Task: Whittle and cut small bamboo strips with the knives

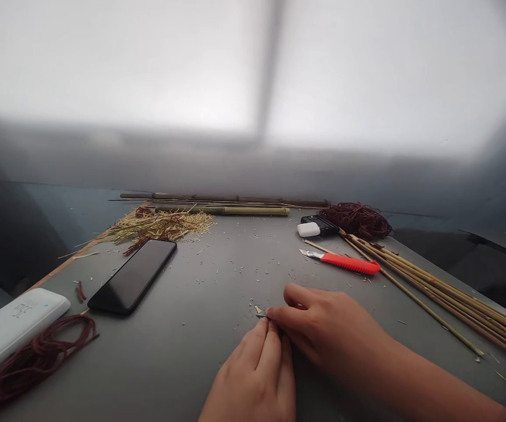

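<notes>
My left hand [257, 375] and my right hand [329, 322] meet near the front middle of the grey table. The fingers of both are closed together, fingertips touching or almost touching. Whatever lies between them is tiny and mostly hidden; a thin dark sliver and a pale shaving [258, 309] show just beyond the fingertips. Beyond my right hand lies a red-handled utility knife [352, 263], its blade pointing left. A single thin bamboo stick [433, 313] runs to the right of that hand.
Bamboo sticks [437, 285] lie bundled at right, near dark red cord [358, 220] and a white case [308, 229]. Bamboo poles [253, 211] and a straw-like shavings pile [169, 225] are at back. A phone [133, 276], power bank [17, 328] and cord coil [37, 360] occupy the left.
</notes>
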Demonstrator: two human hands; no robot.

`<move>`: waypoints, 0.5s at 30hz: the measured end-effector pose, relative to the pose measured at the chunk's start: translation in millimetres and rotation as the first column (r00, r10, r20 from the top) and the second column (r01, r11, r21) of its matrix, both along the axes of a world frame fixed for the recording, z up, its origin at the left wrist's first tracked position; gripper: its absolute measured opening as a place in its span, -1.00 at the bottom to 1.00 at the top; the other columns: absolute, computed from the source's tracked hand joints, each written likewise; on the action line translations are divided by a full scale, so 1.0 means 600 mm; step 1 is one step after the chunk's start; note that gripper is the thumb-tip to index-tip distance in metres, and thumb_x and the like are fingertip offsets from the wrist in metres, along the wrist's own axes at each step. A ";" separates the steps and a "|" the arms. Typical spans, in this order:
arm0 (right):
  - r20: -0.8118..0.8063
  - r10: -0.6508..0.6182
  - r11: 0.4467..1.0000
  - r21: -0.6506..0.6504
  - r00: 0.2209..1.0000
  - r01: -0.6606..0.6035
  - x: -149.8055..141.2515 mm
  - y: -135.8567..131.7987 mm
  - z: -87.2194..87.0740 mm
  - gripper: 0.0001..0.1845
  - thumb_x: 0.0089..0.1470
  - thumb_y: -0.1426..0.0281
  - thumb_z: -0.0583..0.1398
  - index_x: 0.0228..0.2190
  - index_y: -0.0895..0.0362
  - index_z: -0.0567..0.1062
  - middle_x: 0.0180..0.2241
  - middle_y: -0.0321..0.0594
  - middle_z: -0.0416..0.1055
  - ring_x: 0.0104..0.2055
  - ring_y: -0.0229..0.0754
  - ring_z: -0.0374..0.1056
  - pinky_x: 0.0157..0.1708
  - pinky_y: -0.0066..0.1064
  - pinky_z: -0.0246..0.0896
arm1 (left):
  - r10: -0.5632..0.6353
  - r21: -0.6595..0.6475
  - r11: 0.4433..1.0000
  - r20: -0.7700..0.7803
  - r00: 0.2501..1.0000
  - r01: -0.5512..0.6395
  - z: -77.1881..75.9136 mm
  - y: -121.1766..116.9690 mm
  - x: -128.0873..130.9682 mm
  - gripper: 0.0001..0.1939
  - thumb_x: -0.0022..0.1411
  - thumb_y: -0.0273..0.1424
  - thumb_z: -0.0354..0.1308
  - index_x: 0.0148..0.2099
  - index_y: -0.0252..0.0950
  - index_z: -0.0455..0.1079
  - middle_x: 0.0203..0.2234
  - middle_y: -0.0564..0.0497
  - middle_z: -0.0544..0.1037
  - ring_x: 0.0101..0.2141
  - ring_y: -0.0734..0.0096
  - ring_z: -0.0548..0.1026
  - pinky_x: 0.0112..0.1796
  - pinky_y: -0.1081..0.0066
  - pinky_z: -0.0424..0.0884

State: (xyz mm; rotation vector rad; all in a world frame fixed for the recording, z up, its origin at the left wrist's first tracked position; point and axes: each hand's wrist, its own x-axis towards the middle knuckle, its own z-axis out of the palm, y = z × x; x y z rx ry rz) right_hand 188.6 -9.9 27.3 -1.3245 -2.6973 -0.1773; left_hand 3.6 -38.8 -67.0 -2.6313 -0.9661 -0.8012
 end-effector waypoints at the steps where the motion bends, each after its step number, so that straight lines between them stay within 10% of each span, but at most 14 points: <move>1: 0.000 -0.005 1.000 0.006 1.000 0.005 -0.001 -0.001 -0.001 -0.83 0.11 0.52 0.18 -0.39 0.02 0.54 -0.48 -0.33 0.26 -0.58 -0.31 -0.03 -0.54 -0.38 -0.36 | -0.007 0.010 1.000 0.000 1.000 0.007 0.005 0.001 0.000 -0.53 0.35 -0.52 -0.13 0.25 -0.53 0.26 0.08 -0.32 0.50 0.06 0.06 0.51 -0.04 0.32 0.54; 8: 0.029 -0.052 0.999 0.011 0.998 0.051 -0.016 -0.007 -0.001 -0.78 0.10 0.56 0.19 -0.33 0.01 0.57 -0.45 -0.29 0.33 -0.56 -0.31 0.07 -0.54 -0.38 -0.31 | -0.048 0.051 0.998 -0.003 0.999 0.048 0.031 0.003 0.002 -0.56 0.34 -0.52 -0.11 0.20 -0.59 0.30 0.01 -0.35 0.53 0.08 0.01 0.48 0.04 0.27 0.48; 15: 0.044 -0.064 0.997 -0.036 0.997 0.066 -0.022 0.009 0.004 -0.78 0.11 0.53 0.17 -0.32 0.00 0.58 -0.43 -0.29 0.33 -0.54 -0.33 0.10 -0.54 -0.42 -0.31 | -0.053 -0.002 0.999 0.021 0.998 0.053 -0.005 -0.007 0.002 -0.54 0.36 -0.54 -0.17 0.23 -0.50 0.30 0.03 -0.28 0.54 0.09 0.09 0.48 -0.03 0.34 0.53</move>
